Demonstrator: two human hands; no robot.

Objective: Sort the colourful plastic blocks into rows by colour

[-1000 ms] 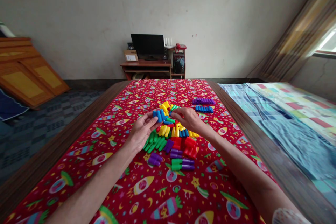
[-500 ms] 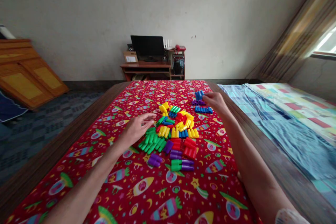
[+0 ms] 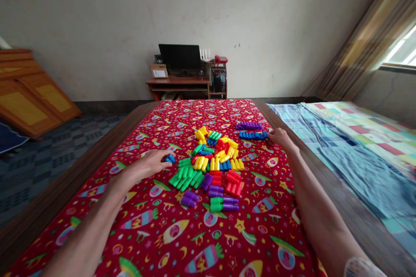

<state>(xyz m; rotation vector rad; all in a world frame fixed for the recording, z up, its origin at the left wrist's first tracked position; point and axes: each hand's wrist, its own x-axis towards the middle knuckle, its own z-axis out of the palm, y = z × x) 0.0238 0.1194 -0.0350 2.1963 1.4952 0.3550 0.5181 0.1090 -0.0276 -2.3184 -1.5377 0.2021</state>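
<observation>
My left hand [image 3: 155, 162] is closed around a small blue block [image 3: 169, 159], left of the pile of coloured blocks on the red patterned cloth. At the right, the fingers of my right hand [image 3: 281, 139] grip the near end of a row of blue blocks [image 3: 252, 135] lying on the cloth. Just behind that row lies a row of purple blocks [image 3: 248, 126]. The pile holds green blocks [image 3: 186, 175], yellow blocks [image 3: 200, 163], red blocks [image 3: 233, 182] and purple blocks [image 3: 190, 199]. Some blue blocks [image 3: 225, 165] lie among them.
The red cloth [image 3: 175, 251] covers a wooden table with a dark edge [image 3: 328, 190]. A bed [image 3: 357, 160] stands along the right side. Beyond the table are a desk [image 3: 178, 81] with a monitor [image 3: 180, 57], and a wooden cabinet [image 3: 35, 95] at the left.
My left hand has moved left, away from the pile, with a blue block in it. My right hand has brought its blue blocks down to the blue row's right end, lengthening that row.
</observation>
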